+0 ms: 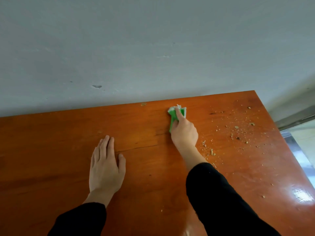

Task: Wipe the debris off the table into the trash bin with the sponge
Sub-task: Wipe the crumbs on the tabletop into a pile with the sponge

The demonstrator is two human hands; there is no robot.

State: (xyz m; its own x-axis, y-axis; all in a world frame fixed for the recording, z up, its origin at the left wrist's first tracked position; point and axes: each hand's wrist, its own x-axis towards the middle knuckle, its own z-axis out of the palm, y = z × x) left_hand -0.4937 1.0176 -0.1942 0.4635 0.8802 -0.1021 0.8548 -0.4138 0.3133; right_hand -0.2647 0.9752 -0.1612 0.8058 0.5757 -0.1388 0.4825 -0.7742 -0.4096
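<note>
A green and white sponge (173, 114) is pressed onto the orange-brown wooden table (51, 150) near its far edge, with my right hand (184, 132) shut on it. Crumbs of debris (238, 132) lie scattered to the right of the sponge, spreading toward the table's right edge. My left hand (106, 166) rests flat on the table to the left, fingers together and holding nothing. No trash bin is in view.
A grey wall (153, 48) stands right behind the table's far edge. Beyond the table's right edge there is a shiny metal frame (296, 150) and a pale floor. A bright glare (301, 195) sits on the tabletop at the near right.
</note>
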